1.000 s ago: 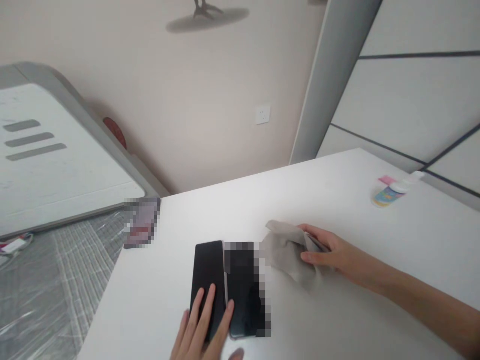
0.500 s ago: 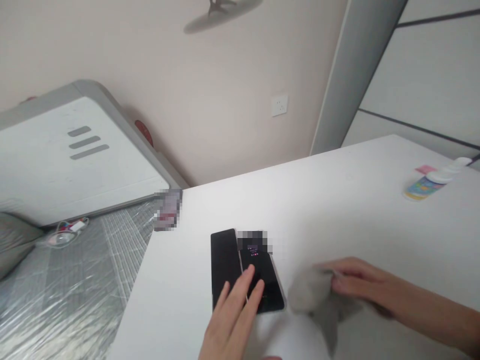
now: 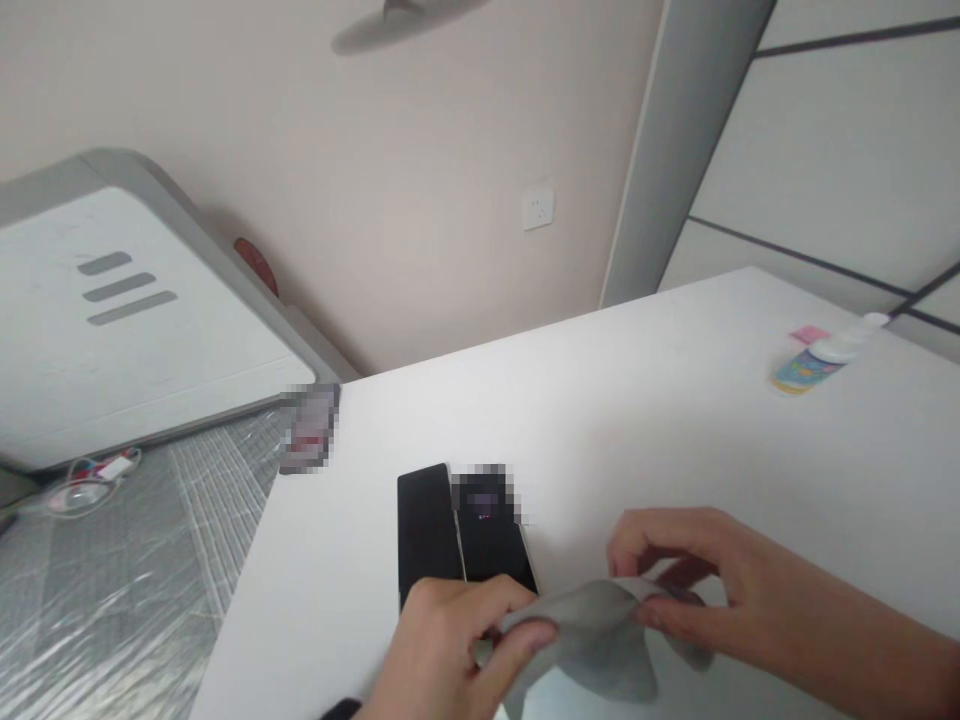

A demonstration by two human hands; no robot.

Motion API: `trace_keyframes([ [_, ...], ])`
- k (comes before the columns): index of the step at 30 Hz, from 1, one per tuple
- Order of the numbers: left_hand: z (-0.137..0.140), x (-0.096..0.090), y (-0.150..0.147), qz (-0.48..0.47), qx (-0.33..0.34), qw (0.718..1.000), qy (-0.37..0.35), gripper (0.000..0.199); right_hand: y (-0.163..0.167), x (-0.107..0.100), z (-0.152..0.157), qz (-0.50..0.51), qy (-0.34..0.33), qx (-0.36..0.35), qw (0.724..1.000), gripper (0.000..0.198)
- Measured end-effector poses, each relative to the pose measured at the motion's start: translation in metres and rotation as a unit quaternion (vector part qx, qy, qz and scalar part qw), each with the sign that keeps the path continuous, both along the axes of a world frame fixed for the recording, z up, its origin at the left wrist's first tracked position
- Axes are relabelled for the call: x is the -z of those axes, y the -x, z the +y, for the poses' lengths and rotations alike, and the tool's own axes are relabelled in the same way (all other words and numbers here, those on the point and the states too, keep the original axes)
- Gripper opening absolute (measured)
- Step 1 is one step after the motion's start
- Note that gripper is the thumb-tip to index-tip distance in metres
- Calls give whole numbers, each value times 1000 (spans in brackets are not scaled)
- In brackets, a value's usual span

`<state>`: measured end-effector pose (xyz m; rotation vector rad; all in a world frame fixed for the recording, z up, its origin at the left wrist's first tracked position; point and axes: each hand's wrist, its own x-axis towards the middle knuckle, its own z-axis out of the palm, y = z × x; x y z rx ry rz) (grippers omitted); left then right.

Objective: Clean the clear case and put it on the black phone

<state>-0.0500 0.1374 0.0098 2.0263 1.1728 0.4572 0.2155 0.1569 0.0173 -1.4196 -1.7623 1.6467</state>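
Note:
Two black phones lie side by side on the white table (image 3: 615, 400): the left phone (image 3: 424, 525) has a dark screen, the right phone (image 3: 491, 540) has a lit screen. A grey cloth (image 3: 592, 640) is stretched between both hands just in front of the phones. My left hand (image 3: 450, 650) pinches its left edge and covers the phones' near ends. My right hand (image 3: 697, 585) pinches the cloth's right edge.
A small bottle (image 3: 814, 365) with a white cap and colourful label lies at the table's far right, a pink slip beside it. A white panel (image 3: 127, 320) leans against the wall at left. Plastic-covered floor (image 3: 127, 580) lies left of the table edge.
My left hand left the phone screens and took hold of the cloth. My right hand brought the cloth left and nearer, so both hands now hold it.

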Motion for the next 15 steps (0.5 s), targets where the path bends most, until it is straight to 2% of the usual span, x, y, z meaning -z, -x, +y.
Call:
trace_keyframes([
  [4, 24, -11, -5, -13, 8, 993, -119, 26, -10, -3, 18, -23, -79, 12, 997, 16],
  [7, 45, -23, -9, 0, 11, 969, -248, 19, -16, 0, 34, -28, -179, 31, 983, 23],
  [9, 60, -33, -11, 14, 15, 951, -308, 14, -19, -3, 46, -26, -272, 47, 961, 24],
  [12, 77, -54, -15, 25, 24, 931, -364, 10, -26, -16, 59, -20, -433, 76, 898, 25],
  [13, 81, -60, -17, 26, 25, 923, -382, 11, -29, -21, 60, -15, -466, 86, 880, 26],
  [15, 81, -67, -19, 36, 35, 910, -412, 13, -38, -27, 56, 13, -448, 105, 888, 20],
])
